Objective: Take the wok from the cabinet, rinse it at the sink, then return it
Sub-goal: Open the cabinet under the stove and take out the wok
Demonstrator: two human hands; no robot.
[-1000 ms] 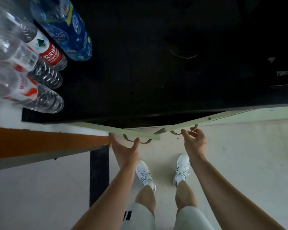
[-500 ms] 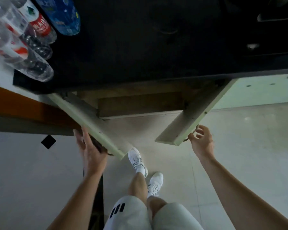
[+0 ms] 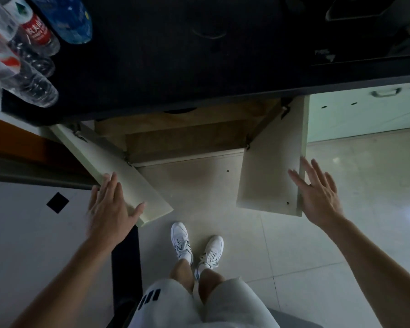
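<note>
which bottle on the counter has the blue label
The rightmost bottle of the cluster at top left. Its neighbour, the red-label bottle, and the others show red and white instead.

Two open cabinet doors (image 3: 118, 176) (image 3: 268, 171), four plastic bottles (image 3: 66, 20) (image 3: 37, 34) (image 3: 38, 62) (image 3: 38, 93), two white shoes (image 3: 180, 240) (image 3: 212, 250), two hands (image 3: 109, 209) (image 3: 317, 197).

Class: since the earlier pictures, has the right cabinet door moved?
Yes. The right cabinet door swung outward, away from the black countertop, and stands wide open.
</note>
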